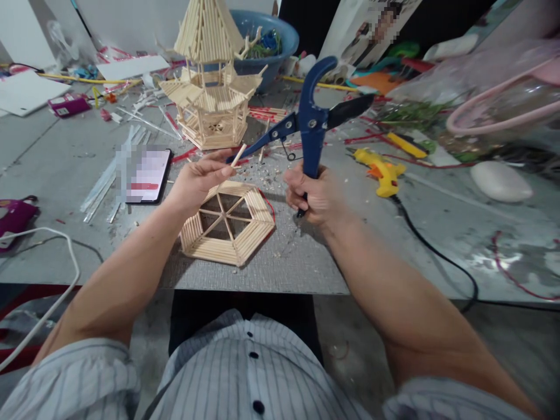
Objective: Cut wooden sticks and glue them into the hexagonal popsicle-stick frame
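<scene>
My left hand [198,182] pinches a short wooden stick [238,156] between thumb and fingertips, close to one handle end of the blue pruning shears. Wrapped round the other handle, my right hand [311,195] holds the blue pruning shears [311,116] upright above the table, their handles spread and the dark blade pointing right. Below my hands lies a flat hexagonal frame of wooden sticks [212,251], with thin spokes meeting at its centre. Behind it stands a tiered pavilion model [214,99] built of the same sticks, with a pointed roof.
On the right lie a yellow glue gun [382,169] with a black cord and a white rounded object [501,181]. To the left are a phone [149,175] and clear glue sticks [109,169]. A blue basin [275,64] stands behind the model. Scraps litter the grey table [140,251].
</scene>
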`<action>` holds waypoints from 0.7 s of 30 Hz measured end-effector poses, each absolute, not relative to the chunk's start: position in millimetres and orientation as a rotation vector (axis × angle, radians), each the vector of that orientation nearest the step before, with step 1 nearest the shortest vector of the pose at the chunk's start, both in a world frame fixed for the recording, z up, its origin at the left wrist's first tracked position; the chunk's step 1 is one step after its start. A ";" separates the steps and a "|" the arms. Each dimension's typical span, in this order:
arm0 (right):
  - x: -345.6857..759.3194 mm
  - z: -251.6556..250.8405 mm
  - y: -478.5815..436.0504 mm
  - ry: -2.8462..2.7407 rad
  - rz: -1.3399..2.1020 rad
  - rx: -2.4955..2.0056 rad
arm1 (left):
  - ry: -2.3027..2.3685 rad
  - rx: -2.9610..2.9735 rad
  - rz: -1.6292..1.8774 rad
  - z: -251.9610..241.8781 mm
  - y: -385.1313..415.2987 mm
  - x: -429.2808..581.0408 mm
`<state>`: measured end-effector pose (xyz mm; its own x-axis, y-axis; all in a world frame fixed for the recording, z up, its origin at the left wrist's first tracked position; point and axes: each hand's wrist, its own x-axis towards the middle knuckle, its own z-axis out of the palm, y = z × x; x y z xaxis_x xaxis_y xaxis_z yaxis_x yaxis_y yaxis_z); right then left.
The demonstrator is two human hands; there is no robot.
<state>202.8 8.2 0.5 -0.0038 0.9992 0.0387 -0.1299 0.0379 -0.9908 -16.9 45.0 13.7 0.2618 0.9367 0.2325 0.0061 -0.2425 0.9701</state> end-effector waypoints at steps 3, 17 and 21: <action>202.4 3.0 5.7 -1.125 1.270 -1.037 | 0.929 1.549 1.228 12.3 47.8 -19.1; 196.5 -5.6 8.4 -1.085 1.313 -0.780 | 0.877 1.387 1.028 10.2 31.7 -6.5; 193.0 1.4 1.3 -1.150 1.430 -0.649 | 0.852 1.381 1.004 9.5 28.4 -3.1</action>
<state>193.0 1.3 1.4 -0.2145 0.9528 0.2149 -0.4146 0.1104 -0.9033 -3.1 28.4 9.5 0.3664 0.9265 0.0852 -0.0666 -0.0652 0.9956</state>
